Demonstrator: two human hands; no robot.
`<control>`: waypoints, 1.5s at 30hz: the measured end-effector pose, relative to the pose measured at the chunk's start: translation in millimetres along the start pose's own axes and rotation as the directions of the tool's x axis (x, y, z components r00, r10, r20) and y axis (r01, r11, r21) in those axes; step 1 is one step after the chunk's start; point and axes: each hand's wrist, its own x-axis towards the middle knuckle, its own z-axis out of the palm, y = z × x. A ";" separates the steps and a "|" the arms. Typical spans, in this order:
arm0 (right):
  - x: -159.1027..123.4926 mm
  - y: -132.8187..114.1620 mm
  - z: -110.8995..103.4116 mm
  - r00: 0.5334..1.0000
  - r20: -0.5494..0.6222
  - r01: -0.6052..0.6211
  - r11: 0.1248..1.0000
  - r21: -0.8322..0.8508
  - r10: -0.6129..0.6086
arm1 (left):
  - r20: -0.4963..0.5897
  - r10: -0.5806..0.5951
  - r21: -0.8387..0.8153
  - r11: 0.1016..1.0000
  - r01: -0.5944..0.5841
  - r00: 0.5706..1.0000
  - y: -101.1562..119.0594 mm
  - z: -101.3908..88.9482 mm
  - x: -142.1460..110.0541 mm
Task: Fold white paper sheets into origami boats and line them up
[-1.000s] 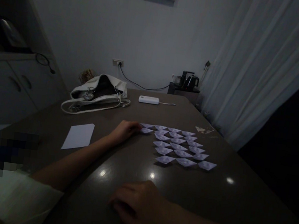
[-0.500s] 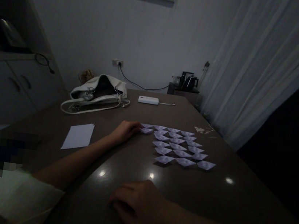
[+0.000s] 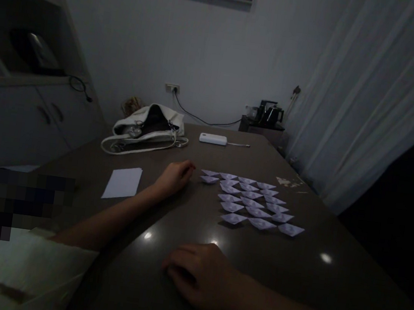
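Observation:
Several white folded paper boats (image 3: pixel 250 195) stand in close rows on the dark table (image 3: pixel 131 267). Just left of the far-left paper boat (image 3: pixel 209 179) is my left hand (image 3: pixel 175 177), with a small gap between fingers and paper. Its fingers are bent, slightly apart, and nothing shows in them. My right hand (image 3: pixel 202 276) rests on the table nearer to me, below the boats. Its fingers curl inward loosely and hold nothing that I can see. A stack of white paper sheets (image 3: pixel 123 183) lies left of my left forearm.
A white handbag (image 3: pixel 149 129) with loose straps sits at the table's back left. Beside it lies a white power bank (image 3: pixel 212 139) with a short cable. Near the right edge is a pale torn patch (image 3: pixel 289 182). A black kettle (image 3: pixel 273 116) stands beyond the table.
My left hand has let go of the far-left paper boat and drawn slightly away to the left. My right hand keeps its place and shape. The view has turned a little left.

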 end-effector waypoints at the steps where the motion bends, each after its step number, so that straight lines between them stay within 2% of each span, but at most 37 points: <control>1: -0.4 -0.1 0.7 1.000 -0.007 0.001 1.000 -0.001 -0.001 | 0.009 -0.021 0.017 1.000 0.021 1.000 -0.6 -4.0 -3.7; 5: -1.7 -1.0 4.5 1.000 -0.026 0.000 1.000 0.002 0.000 | 0.066 -0.106 0.096 0.990 0.100 0.992 -8.3 -33.5 -28.8; 9: -1.9 -3.4 7.4 0.999 -0.050 -0.010 1.000 0.012 0.010 | 0.185 -0.172 0.179 0.974 0.139 0.968 -30.3 -85.3 -63.7; 12: -1.2 -5.6 8.3 0.997 -0.075 -0.029 1.000 0.012 0.030 | 0.254 -0.268 0.240 0.948 0.208 0.929 -53.3 -119.9 -86.6; 15: -0.4 -7.4 8.1 0.995 -0.089 -0.035 0.999 0.031 0.038 | 0.338 -0.391 0.314 0.904 0.289 0.856 -70.7 -135.1 -101.1; 16: -0.1 -7.8 8.0 0.995 -0.088 -0.037 0.999 0.036 0.040 | 0.362 -0.409 0.316 0.899 0.303 0.838 -73.9 -136.0 -104.0; 18: 0.3 -8.5 8.0 0.996 -0.076 -0.046 0.998 0.038 0.049 | 0.377 -0.401 0.307 0.905 0.295 0.835 -76.5 -134.8 -107.4; 25: 1.1 -9.1 8.5 0.996 -0.063 -0.066 0.997 0.044 0.069 | 0.351 -0.342 0.302 0.922 0.240 0.872 -71.3 -132.0 -107.6; 29: 2.1 -9.1 8.1 0.996 -0.053 -0.066 0.997 0.042 0.068 | 0.326 -0.349 0.331 0.913 0.240 0.879 -67.7 -131.8 -106.7; 32: 2.7 -9.4 7.6 0.997 -0.045 -0.067 0.996 0.051 0.069 | 0.296 -0.382 0.374 0.890 0.262 0.876 -60.2 -125.6 -105.5; 39: 2.6 -8.7 8.3 0.996 -0.044 -0.070 0.996 0.062 0.073 | 0.181 -0.451 0.461 0.824 0.330 0.874 -36.3 -97.9 -101.8; 45: 2.3 -8.2 7.9 0.996 -0.028 -0.078 0.995 0.060 0.080 | 0.132 -0.446 0.437 0.828 0.351 0.885 -30.3 -96.6 -103.8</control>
